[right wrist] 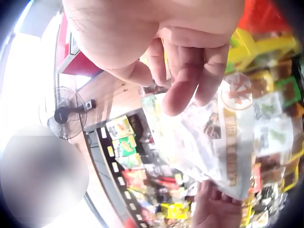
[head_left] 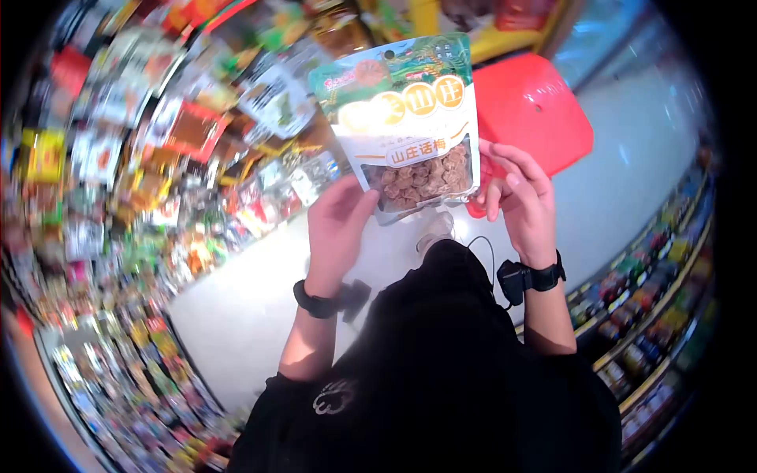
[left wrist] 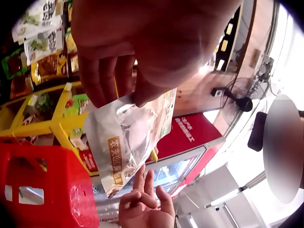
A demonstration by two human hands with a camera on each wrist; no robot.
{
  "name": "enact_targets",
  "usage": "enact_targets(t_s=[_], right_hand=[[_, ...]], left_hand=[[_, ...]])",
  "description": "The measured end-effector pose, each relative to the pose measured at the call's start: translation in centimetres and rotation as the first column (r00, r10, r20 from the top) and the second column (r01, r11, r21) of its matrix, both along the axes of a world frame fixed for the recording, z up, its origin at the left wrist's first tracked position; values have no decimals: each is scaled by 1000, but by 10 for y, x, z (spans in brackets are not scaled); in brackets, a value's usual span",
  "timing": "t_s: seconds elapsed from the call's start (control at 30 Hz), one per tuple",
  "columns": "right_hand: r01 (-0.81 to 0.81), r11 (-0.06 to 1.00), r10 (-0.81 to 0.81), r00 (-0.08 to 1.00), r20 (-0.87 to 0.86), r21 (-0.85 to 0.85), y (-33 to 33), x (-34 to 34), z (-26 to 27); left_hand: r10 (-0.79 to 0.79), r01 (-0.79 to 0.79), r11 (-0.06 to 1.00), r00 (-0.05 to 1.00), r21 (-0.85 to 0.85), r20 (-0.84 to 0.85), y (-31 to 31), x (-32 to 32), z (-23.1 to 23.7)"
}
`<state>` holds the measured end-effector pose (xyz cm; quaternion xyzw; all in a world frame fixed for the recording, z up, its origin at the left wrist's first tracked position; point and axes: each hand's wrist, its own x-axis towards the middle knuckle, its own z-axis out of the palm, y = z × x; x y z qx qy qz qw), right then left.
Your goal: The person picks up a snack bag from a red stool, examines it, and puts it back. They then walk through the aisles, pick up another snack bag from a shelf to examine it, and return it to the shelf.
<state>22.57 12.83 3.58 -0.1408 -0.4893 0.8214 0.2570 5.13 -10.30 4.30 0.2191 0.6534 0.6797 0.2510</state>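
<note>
A snack pouch of dried plums [head_left: 410, 130], green and white with a clear window near its bottom, is held up in front of the body. My left hand [head_left: 339, 225] pinches its lower left edge between thumb and fingers. In the left wrist view, those fingers [left wrist: 114, 78] grip the pouch's [left wrist: 124, 142] edge from above. Beside the right edge is my right hand [head_left: 524, 197], its fingers loosely bent and spread apart. The right wrist view shows the right hand's fingers [right wrist: 183, 90] overlapping the pouch [right wrist: 209, 133], not closed round it.
Racks of packaged snacks [head_left: 142, 158] fill the left side. A red plastic stool [head_left: 536, 110] stands just beyond the right hand. Low shelves of small goods [head_left: 646, 292] run along the right. Pale floor [head_left: 252, 315] lies below, and a wall fan [left wrist: 237, 99] is to one side.
</note>
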Motion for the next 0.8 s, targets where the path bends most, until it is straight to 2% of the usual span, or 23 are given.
enact_targets(t_s=[0.03, 0.13, 0.23, 0.37, 0.47, 0.53, 0.6, 0.67, 0.8], right_hand=[[-144, 989, 143, 988, -67, -15, -29, -8, 14], [-360, 933, 353, 925, -143, -25, -71, -14, 31], [-520, 853, 520, 838, -165, 47, -118, -8, 42], [-680, 729, 681, 708, -189, 82, -174, -11, 58], [-701, 686, 727, 671, -144, 196, -204, -3, 68], [-674, 662, 705, 709, 33, 327, -220, 2, 69], [-672, 634, 699, 709, 88, 381, -234, 3, 75], [-694, 598, 737, 673, 65, 402, -243, 5, 71], [-719, 575, 738, 662, 131, 391, -258, 12, 65]], left_hand=[[136, -136, 990, 991, 46, 1, -47, 18, 12], [332, -329, 939, 943, 100, -10, -115, 50, 24], [469, -468, 883, 881, 37, -66, -184, 99, 22], [627, -623, 777, 778, 85, -26, -249, 153, 26], [704, -698, 699, 710, 155, 27, -280, 191, 30], [722, -713, 685, 691, 146, -14, -300, 210, 25], [739, -729, 666, 673, 158, -9, -307, 213, 20], [753, -744, 649, 658, 160, 8, -312, 219, 16], [748, -736, 653, 663, 179, -4, -324, 231, 9]])
